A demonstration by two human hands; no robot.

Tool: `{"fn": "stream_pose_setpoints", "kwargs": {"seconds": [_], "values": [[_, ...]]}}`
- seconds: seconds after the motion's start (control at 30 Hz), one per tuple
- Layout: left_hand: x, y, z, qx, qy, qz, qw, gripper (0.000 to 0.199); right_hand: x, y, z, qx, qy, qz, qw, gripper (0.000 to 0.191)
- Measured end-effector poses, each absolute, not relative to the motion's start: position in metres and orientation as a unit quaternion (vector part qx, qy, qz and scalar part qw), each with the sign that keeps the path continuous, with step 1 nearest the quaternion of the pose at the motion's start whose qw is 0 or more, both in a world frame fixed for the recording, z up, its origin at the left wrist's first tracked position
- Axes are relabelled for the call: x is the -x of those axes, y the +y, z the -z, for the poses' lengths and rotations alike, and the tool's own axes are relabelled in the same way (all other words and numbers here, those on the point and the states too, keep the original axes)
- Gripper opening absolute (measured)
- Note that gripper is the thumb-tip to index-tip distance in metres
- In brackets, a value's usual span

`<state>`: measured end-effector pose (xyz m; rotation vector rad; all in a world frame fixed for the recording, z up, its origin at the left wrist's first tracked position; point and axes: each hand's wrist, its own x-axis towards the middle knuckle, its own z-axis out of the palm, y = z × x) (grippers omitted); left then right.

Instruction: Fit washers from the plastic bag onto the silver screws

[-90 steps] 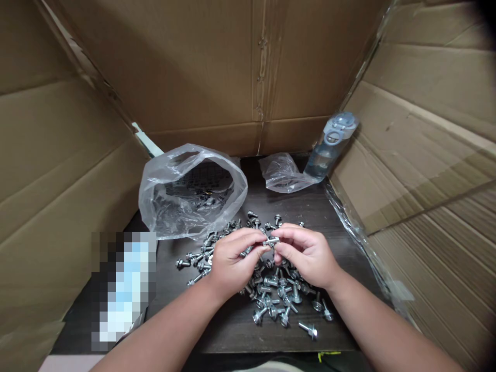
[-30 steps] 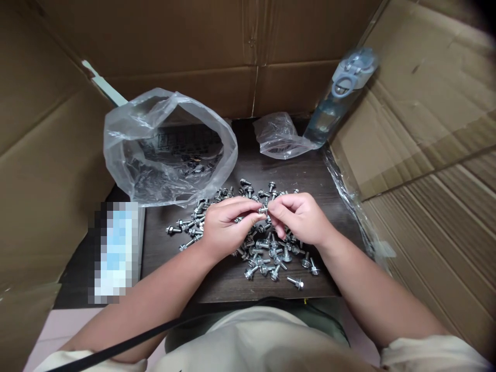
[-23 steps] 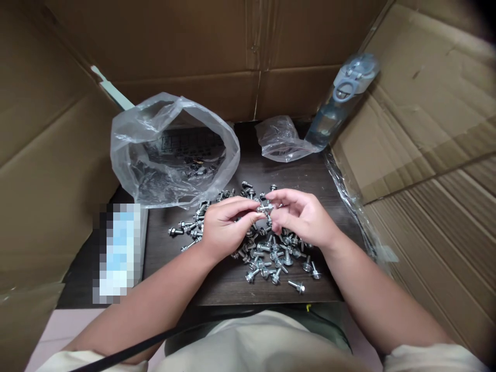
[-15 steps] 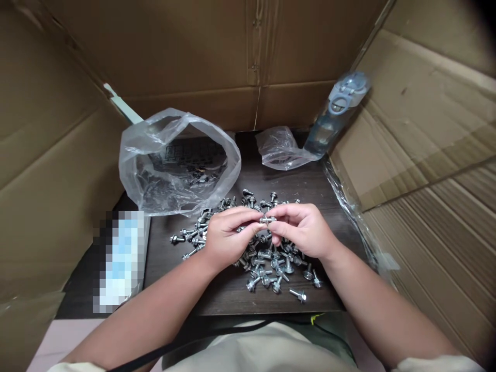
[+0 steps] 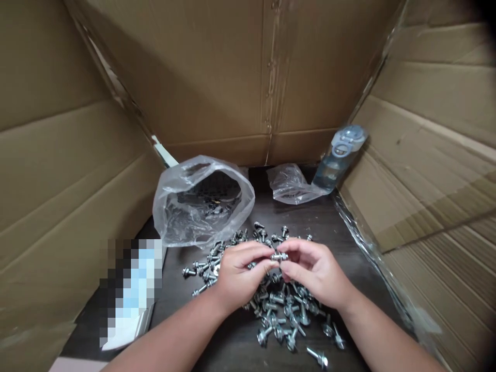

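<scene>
Between my two hands, just above a pile of loose bolts, a small silver bolt (image 5: 279,257) lies roughly level. The fingertips of my left hand (image 5: 242,274) pinch its left end. Thumb and fingers of my right hand (image 5: 315,271) close on its right end, where the wider part seems to be. Under and around both hands the loose bolts (image 5: 277,298) are spread, many with hex heads and washers. Part of the pile is hidden by my hands. One bolt (image 5: 318,357) lies apart near the front.
A clear plastic bag (image 5: 201,237) with small dark parts inside stands open at back left. Behind the pile lie a smaller clear bag (image 5: 292,188) and a blue water bottle (image 5: 337,160). Cardboard walls (image 5: 209,77) enclose the dark table (image 5: 178,299). A blurred-out flat item (image 5: 134,289) lies left.
The camera has tilted up, so the whole scene sits lower in the picture. Both hands keep the same pinch on the bolt.
</scene>
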<state>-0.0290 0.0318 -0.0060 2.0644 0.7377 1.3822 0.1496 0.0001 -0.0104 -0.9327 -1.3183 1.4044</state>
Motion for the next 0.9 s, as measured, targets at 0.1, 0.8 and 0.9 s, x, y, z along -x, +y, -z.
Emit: {"fn": "stream_pose_setpoints", "kwargs": {"seconds": [0.1, 0.8, 0.9], "values": [[0.0289, 0.0305, 0.0069, -0.771, 0.279, -0.503, 0.275, 0.005, -0.1475, 0.0006, 0.0081, 0.398, -0.552, -0.567, 0.464, 0.024], [0.0286, 0.0329, 0.0086, -0.753, 0.291, -0.506, 0.302, 0.008, -0.1488, 0.0005, 0.0072, 0.429, -0.569, -0.549, 0.438, 0.027], [0.027, 0.0321, 0.0088, -0.759, 0.282, -0.501, 0.308, 0.008, -0.1515, 0.0019, 0.0085, 0.45, -0.592, -0.533, 0.404, 0.039]]}}
